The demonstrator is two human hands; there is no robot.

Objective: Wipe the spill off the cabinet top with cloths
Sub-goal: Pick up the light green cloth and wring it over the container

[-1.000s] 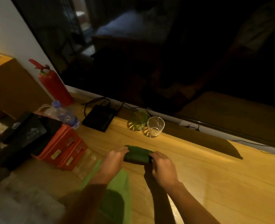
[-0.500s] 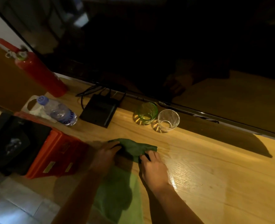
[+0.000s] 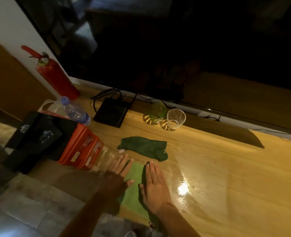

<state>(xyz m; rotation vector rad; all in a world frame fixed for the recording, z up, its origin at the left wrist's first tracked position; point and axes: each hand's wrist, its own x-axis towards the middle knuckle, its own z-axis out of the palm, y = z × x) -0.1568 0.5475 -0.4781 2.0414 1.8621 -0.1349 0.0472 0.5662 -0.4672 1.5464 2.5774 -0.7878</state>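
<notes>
A crumpled dark green cloth (image 3: pixel 145 148) lies on the wooden cabinet top (image 3: pixel 226 168), free of both hands. Nearer me a light green cloth (image 3: pixel 134 187) is spread flat at the cabinet's front edge. My left hand (image 3: pixel 117 175) lies flat with straight fingers on the left part of that cloth. My right hand (image 3: pixel 154 185) lies flat on its right part, fingers straight. A wet, shiny patch (image 3: pixel 184 189) glints on the wood just right of my right hand.
A green glass (image 3: pixel 155 112) and a clear glass (image 3: pixel 175 119) stand behind the cloths, below a large dark screen (image 3: pixel 175 48). A black box (image 3: pixel 111 112), water bottle (image 3: pixel 75 112), red extinguisher (image 3: pixel 56 76) and orange case (image 3: pixel 81 147) sit at the left.
Both hands let go of the dark green cloth, which now lies on the cabinet top. They pulled back toward me and now lie flat on the light green cloth.
</notes>
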